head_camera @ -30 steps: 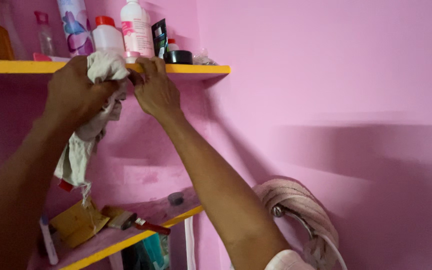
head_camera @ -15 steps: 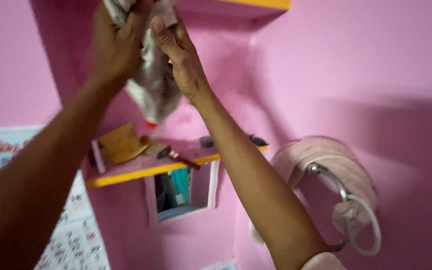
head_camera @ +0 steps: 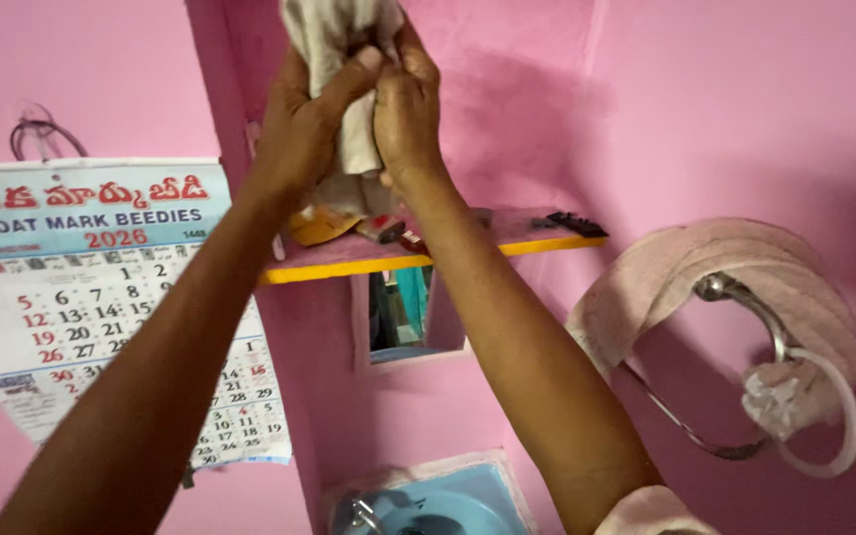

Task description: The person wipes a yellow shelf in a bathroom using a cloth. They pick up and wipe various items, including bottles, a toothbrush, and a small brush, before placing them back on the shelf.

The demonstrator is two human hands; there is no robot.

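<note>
1. Lower than half a second ago, both hands now work before one yellow-edged pink shelf.
2. Left hand and right hand clench one crumpled off-white cloth.
3. Beyond: one wall calendar, one pink towel on a metal ring.

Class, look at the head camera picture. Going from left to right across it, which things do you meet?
Wall calendar → left hand → cloth → right hand → black comb on the shelf → pink towel on a ring.
</note>
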